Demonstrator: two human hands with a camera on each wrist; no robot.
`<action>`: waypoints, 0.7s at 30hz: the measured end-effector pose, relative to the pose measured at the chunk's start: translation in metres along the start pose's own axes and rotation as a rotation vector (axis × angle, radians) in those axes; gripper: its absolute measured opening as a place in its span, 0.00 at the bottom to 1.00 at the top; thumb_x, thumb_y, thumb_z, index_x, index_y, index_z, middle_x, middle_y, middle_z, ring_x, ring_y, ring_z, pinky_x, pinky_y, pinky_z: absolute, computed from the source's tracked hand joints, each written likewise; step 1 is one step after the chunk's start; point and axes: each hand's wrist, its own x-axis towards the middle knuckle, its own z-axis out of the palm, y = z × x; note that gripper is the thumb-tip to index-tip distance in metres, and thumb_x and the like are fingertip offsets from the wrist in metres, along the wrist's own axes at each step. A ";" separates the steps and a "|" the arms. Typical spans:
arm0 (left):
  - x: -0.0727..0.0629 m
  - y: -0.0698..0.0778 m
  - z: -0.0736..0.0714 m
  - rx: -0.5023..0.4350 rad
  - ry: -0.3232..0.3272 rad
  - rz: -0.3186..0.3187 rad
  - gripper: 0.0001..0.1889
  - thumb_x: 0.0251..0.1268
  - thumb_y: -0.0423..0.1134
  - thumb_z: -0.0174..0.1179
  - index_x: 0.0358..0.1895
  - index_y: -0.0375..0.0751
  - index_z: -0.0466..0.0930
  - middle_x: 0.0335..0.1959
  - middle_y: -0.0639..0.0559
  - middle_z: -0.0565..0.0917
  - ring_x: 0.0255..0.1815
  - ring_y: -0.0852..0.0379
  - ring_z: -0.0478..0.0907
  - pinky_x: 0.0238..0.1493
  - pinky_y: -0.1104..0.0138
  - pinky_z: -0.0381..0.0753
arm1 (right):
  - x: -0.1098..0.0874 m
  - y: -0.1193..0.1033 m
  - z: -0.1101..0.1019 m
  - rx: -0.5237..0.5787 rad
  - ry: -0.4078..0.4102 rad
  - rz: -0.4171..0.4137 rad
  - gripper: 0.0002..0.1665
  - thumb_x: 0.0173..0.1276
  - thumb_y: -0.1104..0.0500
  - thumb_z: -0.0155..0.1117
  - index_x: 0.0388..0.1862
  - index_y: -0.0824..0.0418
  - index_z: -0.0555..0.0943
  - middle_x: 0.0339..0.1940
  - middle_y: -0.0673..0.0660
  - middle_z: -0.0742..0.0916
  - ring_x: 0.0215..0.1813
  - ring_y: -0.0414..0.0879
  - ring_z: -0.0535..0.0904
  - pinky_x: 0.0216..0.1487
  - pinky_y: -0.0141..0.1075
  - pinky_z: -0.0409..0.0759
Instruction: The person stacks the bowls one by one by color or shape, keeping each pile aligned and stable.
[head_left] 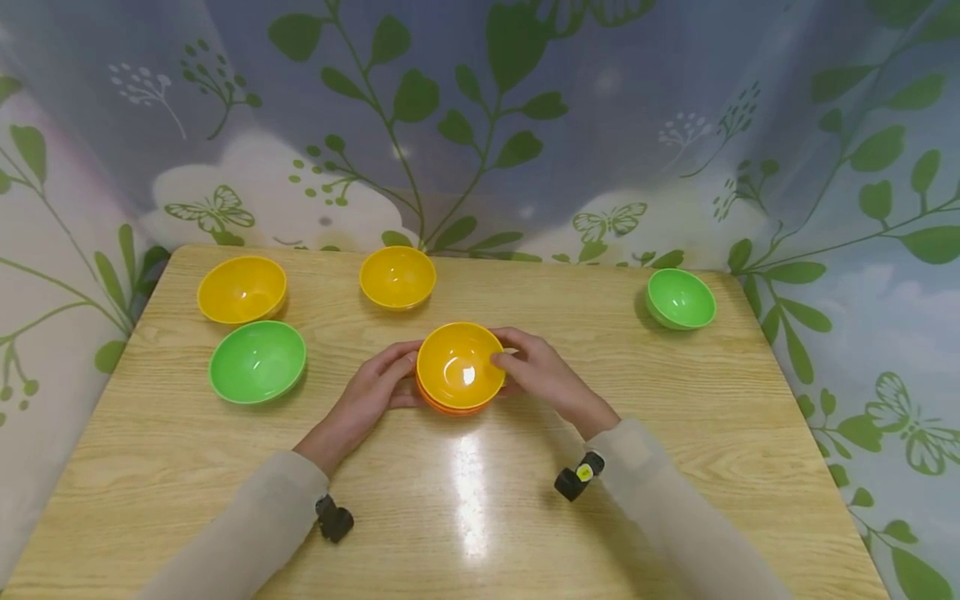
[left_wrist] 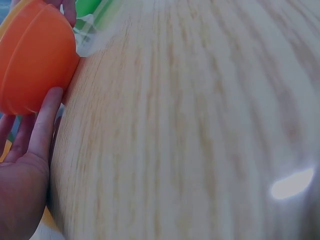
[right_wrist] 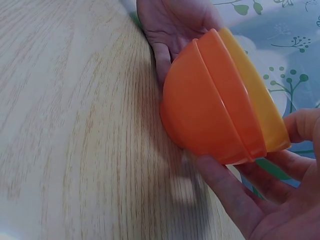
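A yellow bowl (head_left: 459, 367) sits nested on top of orange bowls (right_wrist: 205, 100), forming a short stack on the table near its middle. My left hand (head_left: 378, 387) rests along the left side of the stack, its fairly straight fingers touching the orange side in the left wrist view. On the opposite side, my right hand (head_left: 551, 375) hooks its thumb over the yellow bowl's rim, with other fingers against the outside. In the right wrist view, one finger of that hand lies along the orange wall, low near the wooden surface.
Behind the stack stands another yellow bowl (head_left: 397, 278). At the left, a yellow bowl (head_left: 243, 290) and a green bowl (head_left: 258, 362) stand close together. A smaller green bowl (head_left: 681, 298) is at the far right. Leaf-patterned curtain (head_left: 465, 167) borders the wooden table (head_left: 675, 433).
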 end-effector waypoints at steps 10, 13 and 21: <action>0.001 -0.001 0.000 0.014 0.008 -0.013 0.25 0.91 0.48 0.49 0.80 0.42 0.72 0.76 0.38 0.77 0.58 0.56 0.86 0.55 0.59 0.94 | 0.001 0.002 0.002 0.010 -0.021 -0.016 0.28 0.91 0.50 0.50 0.83 0.54 0.72 0.80 0.60 0.77 0.70 0.59 0.82 0.58 0.52 0.93; 0.001 -0.001 0.000 0.016 0.010 -0.015 0.25 0.91 0.48 0.49 0.80 0.42 0.72 0.77 0.38 0.77 0.59 0.55 0.86 0.55 0.59 0.94 | 0.003 0.003 0.003 0.034 -0.003 -0.006 0.28 0.92 0.44 0.46 0.82 0.53 0.74 0.81 0.57 0.77 0.76 0.59 0.78 0.57 0.51 0.94; 0.002 -0.001 0.000 0.022 0.012 -0.005 0.25 0.91 0.48 0.47 0.80 0.41 0.72 0.77 0.39 0.77 0.61 0.56 0.85 0.55 0.59 0.94 | 0.005 0.002 0.006 0.060 0.029 0.013 0.27 0.92 0.44 0.45 0.79 0.53 0.76 0.79 0.58 0.78 0.73 0.60 0.79 0.48 0.51 0.96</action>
